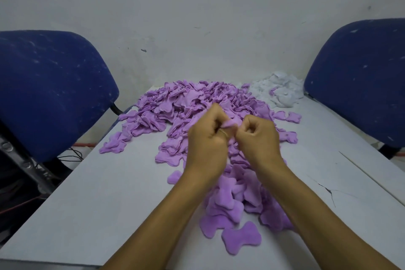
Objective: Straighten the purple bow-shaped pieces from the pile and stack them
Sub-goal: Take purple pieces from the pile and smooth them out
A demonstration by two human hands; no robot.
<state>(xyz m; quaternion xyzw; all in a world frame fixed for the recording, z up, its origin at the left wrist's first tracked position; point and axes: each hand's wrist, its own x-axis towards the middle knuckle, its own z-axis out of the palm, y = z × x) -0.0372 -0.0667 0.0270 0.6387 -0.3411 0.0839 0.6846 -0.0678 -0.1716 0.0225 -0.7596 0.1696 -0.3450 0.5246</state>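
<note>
The pale grey table (92, 193) carries everything, and against its far edge spreads the big loose pile of purple bow-shaped fabric pieces (186, 103), with a smaller heap of white fabric scraps (282, 92) just beside the pile on its right. Nearer than the pile, toward the person, lies a rough stack of flattened purple pieces (236, 206) — more a slumped overlap than a neat column. Two blue upholstered chair backs (50, 90) flank the table.

The likeliest trouble, as I judge it, is that stack: the pieces lie skewed and fanned, so another one dropped on top could slide off or push the heap wider. The forearms also pass directly over it, and a lowered wrist could drag pieces out of place. The held piece is soft and small; pulled unevenly it may stay creased or slip from one side.

Both hands meet above the near edge of the pile. The left hand (207, 138) and right hand (256, 136) have fingers curled in, each pinching one end of a single crumpled purple piece (230, 124) held between them — knuckles up, wrists nearly touching. The fingertips themselves are hidden.
</note>
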